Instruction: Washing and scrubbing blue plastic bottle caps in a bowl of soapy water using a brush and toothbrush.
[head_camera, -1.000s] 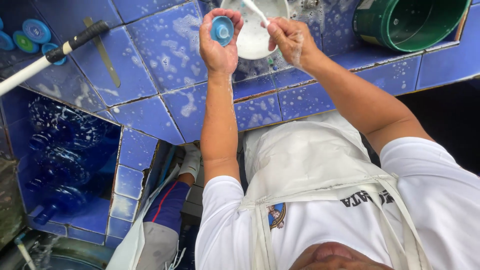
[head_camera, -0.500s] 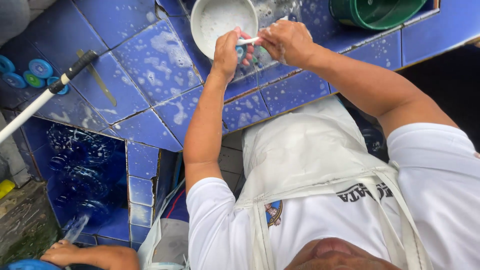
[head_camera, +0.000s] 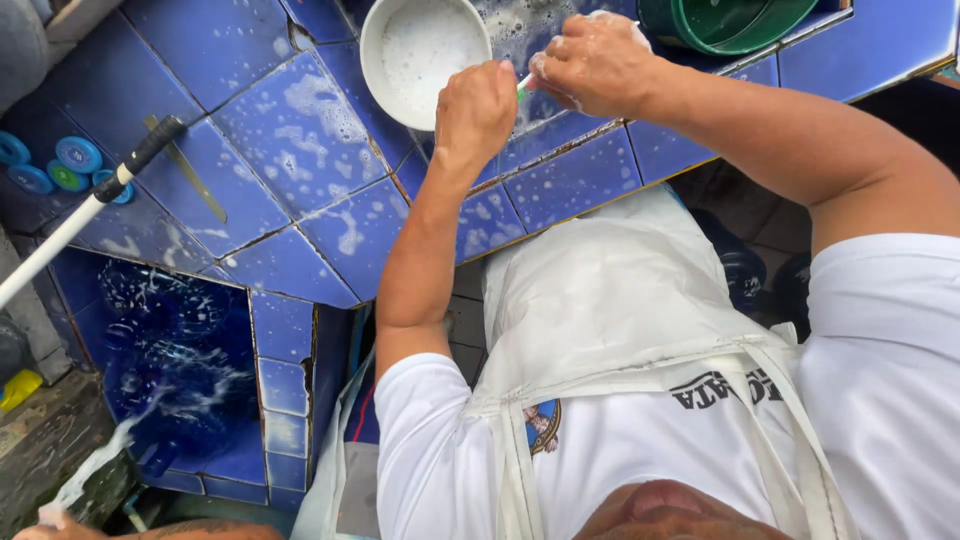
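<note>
Soapy, small blue cap (head_camera: 497, 75) hidden in the closed left hand (head_camera: 474, 108) looks light, stiff and slippery, best pinched by its rim, while the right hand (head_camera: 592, 62) grips a thin brush (head_camera: 524, 84) beside the white bowl (head_camera: 420, 50) near the tiled counter's far edge (head_camera: 300, 150).

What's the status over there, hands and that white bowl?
Left hand closed on something small, hidden. Right hand soapy, gripping a thin white brush handle. White bowl of suds just beside them on the blue tiled counter. Green tub behind.
</note>
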